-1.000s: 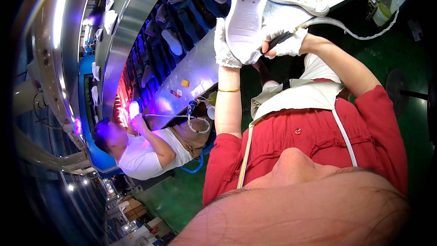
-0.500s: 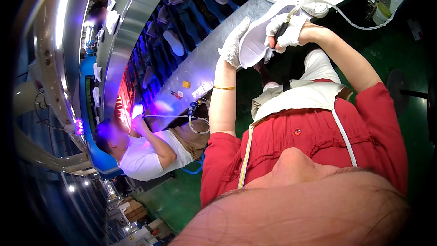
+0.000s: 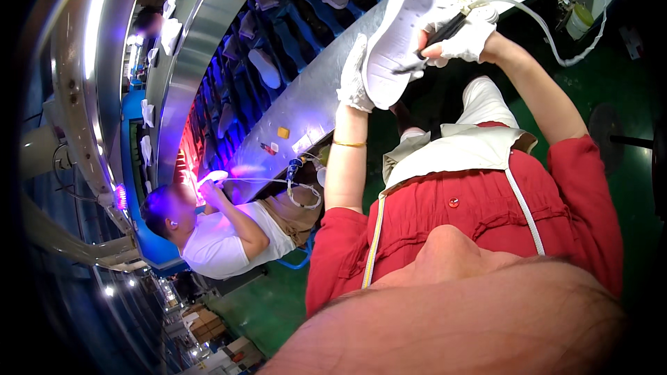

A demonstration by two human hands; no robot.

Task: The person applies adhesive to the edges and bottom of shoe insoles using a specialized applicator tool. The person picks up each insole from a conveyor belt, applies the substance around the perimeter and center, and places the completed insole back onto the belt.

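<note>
Your gloved left hand [image 3: 356, 78] clamped on edge of white shoe sole [image 3: 398, 40], raised by metal bench [image 3: 281, 121]. Your gloved right hand [image 3: 467, 42] gripping black hose-fed brush [image 3: 450, 28], tip over sole. White slip [image 3: 303, 143] on bench: any writing too small to read.

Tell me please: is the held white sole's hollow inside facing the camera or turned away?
Facing the camera: the white sole in the left hand shows a raised rim around its recessed face.
</note>
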